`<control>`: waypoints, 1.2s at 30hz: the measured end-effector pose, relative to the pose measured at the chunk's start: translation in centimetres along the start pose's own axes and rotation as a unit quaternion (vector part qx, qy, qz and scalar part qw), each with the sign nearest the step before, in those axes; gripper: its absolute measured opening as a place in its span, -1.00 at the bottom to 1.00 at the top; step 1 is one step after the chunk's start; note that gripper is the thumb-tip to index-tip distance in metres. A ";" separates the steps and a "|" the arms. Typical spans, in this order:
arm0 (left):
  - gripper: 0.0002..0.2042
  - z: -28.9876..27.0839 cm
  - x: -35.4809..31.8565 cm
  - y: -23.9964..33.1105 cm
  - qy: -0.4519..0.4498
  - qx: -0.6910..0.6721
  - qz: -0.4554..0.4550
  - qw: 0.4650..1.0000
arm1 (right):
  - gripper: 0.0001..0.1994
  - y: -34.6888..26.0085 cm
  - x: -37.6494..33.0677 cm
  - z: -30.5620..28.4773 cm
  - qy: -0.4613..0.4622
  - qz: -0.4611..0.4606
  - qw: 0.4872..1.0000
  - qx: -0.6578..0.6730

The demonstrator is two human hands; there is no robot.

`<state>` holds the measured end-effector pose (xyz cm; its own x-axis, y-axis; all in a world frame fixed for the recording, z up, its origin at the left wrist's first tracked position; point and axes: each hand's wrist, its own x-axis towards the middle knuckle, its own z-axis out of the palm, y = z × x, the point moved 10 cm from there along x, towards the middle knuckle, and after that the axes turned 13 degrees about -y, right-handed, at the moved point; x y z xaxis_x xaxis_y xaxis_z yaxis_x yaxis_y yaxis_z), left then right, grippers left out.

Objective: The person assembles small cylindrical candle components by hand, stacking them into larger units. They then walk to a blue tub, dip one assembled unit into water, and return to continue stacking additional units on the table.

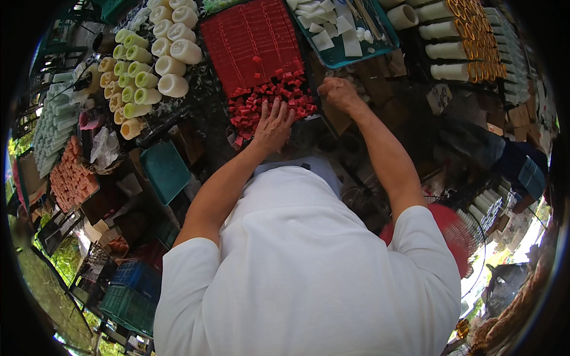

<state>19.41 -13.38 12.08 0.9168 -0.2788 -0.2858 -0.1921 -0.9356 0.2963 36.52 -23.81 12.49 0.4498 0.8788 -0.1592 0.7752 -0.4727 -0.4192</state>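
My left hand (pixel 274 124) lies open, fingers spread, on a heap of small loose red cubes (pixel 246 115). Beyond the heap stretches a flat red slab (pixel 249 44), marked by rows of cut lines. A few stray cubes rest on the slab's near part. Off the slab's right edge, my right hand (pixel 339 94) is closed, fingers curled in. Whatever it may hold is hidden.
Right of the slab, a teal tray (pixel 338 59) carries white pieces and thin sticks. Hollow yellow-green and cream cylinders (pixel 172 85) stand at left, near an empty-looking teal tray (pixel 166 173). White cylinders with orange rings (pixel 451 50) line the far right. A person (pixel 522 172) is at right.
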 end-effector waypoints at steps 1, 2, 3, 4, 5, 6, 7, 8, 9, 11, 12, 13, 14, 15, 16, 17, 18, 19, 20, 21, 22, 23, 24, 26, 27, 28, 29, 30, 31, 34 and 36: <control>-0.33 0.5 0.1 -0.3 0.003 0.010 -0.015 1.000 | -0.82 -0.1 -0.2 -0.1 -0.002 -0.002 1.000 0.009; -0.34 0.7 0.3 -0.4 0.006 0.019 -0.029 0.999 | -0.82 -0.2 -0.4 0.0 -0.006 -0.003 1.000 0.018; -0.34 0.9 0.4 -0.6 0.008 0.029 -0.043 0.999 | -0.83 0.4 -0.6 -0.2 0.014 0.020 1.000 -0.003; -0.37 0.9 0.6 -0.4 0.016 0.034 -0.035 0.999 | -0.84 0.9 -0.8 -0.3 0.034 0.042 0.998 -0.023; -0.39 0.7 0.7 -0.4 0.024 0.041 -0.025 0.999 | -0.84 1.2 -1.1 -0.5 0.055 0.066 0.995 -0.042; -0.41 0.6 0.8 -0.2 0.031 0.049 -0.014 0.998 | -0.83 1.1 -1.0 0.2 0.043 0.068 0.996 -0.030; -0.41 0.5 0.7 -0.3 0.035 0.031 -0.017 0.999 | -0.83 0.7 -0.7 1.1 0.031 0.071 0.997 -0.018; -0.40 0.5 0.6 -0.3 0.039 0.014 -0.020 0.999 | -0.81 0.2 -0.4 1.8 0.020 0.072 0.997 -0.006; -0.40 0.3 0.5 -0.5 0.043 -0.002 -0.024 0.999 | -0.82 -1.0 0.0 2.5 0.001 0.056 0.998 -0.004; -0.35 -0.1 0.4 -0.4 0.054 0.017 -0.025 0.998 | -0.82 -3.3 0.1 3.7 -0.037 0.023 0.999 0.001; -0.32 -0.3 0.3 -0.4 0.059 0.027 -0.025 0.998 | -0.83 -3.6 -0.3 3.4 -0.028 0.023 0.999 0.013; -0.28 -0.3 0.3 -0.4 0.053 0.033 -0.025 0.998 | -0.83 -3.8 -0.7 3.1 -0.019 0.023 0.999 0.024; -0.24 -0.1 0.4 -0.4 0.048 0.039 -0.026 0.998 | -0.84 -3.8 -1.0 2.7 -0.010 0.022 0.999 0.036; -0.20 0.0 0.3 -0.5 0.042 0.044 -0.027 0.998 | -0.85 -3.2 -1.3 2.0 0.012 0.039 0.999 0.031; -0.18 0.4 0.3 -0.7 0.044 0.053 -0.030 0.997 | -0.86 -2.5 -1.8 1.2 0.034 0.056 0.998 0.026; -0.17 0.5 0.4 -0.7 0.047 0.062 -0.033 0.996 | -0.87 -1.7 -2.4 0.4 0.056 0.073 0.996 0.020; -0.15 0.6 0.5 -0.8 0.050 0.071 -0.036 0.996 | -0.87 -1.1 -2.9 0.2 0.082 0.076 0.994 0.007; -0.24 1.4 0.6 -1.0 0.022 0.058 -0.040 0.997 | -0.86 -0.6 -3.3 0.2 0.108 0.079 0.991 -0.005; -0.31 1.1 0.6 -0.8 -0.007 0.044 -0.043 0.998 | -0.85 -0.6 -3.5 -0.4 0.135 0.084 0.987 -0.018; -0.38 1.1 0.7 -0.7 -0.036 0.031 -0.045 0.998 | -0.83 -0.3 -3.3 -0.2 0.121 0.109 0.986 -0.023; -0.36 0.8 0.7 -0.6 -0.018 0.024 -0.039 0.999 | -0.80 -0.2 -2.7 0.3 0.107 0.135 0.985 -0.028; -0.34 0.7 0.5 -0.6 0.000 0.016 -0.035 0.999 | -0.78 -0.7 -2.1 0.6 0.091 0.158 0.983 -0.032; -0.32 0.3 0.5 -0.5 0.017 0.009 -0.030 0.999 | -0.84 -1.5 -1.5 1.1 0.089 0.155 0.984 -0.018; -0.31 -0.2 0.6 -0.7 0.013 0.002 -0.039 0.999 | -0.90 -3.1 -0.2 2.3 0.085 0.148 0.985 0.011; -0.31 -0.4 0.6 -0.8 0.011 -0.001 -0.043 0.999 | -0.90 -4.1 0.1 2.6 0.096 0.136 0.986 0.008; -0.30 -0.5 0.7 -0.9 0.014 -0.002 -0.044 0.999 | -0.89 -4.5 0.2 3.2 0.074 0.131 0.988 0.016; -0.29 -0.5 0.6 -1.1 0.018 -0.004 -0.046 0.999 | -0.88 -5.3 0.3 3.2 0.052 0.123 0.991 0.022; -0.28 -0.6 0.5 -1.3 0.021 -0.007 -0.049 0.999 | -0.87 -6.0 0.3 3.3 0.029 0.115 0.993 0.029; -0.23 -0.2 0.5 -1.5 0.008 0.002 -0.055 0.998 | -0.85 -5.8 -0.3 3.0 0.044 0.111 0.992 0.035; -0.13 -0.1 0.2 -2.0 -0.023 -0.005 -0.069 0.997 | -0.82 -4.0 -3.1 1.4 0.161 0.095 0.982 0.027; -0.13 -1.2 0.0 -1.9 -0.032 -0.052 -0.068 0.996 | -0.81 -2.2 -3.7 1.1 0.185 0.117 0.976 0.023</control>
<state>20.22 -11.38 12.63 0.9074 -0.1672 -0.3855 -0.0273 -0.9390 0.3429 32.68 -25.95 12.99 0.7475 0.6600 0.0749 0.6157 -0.6460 -0.4513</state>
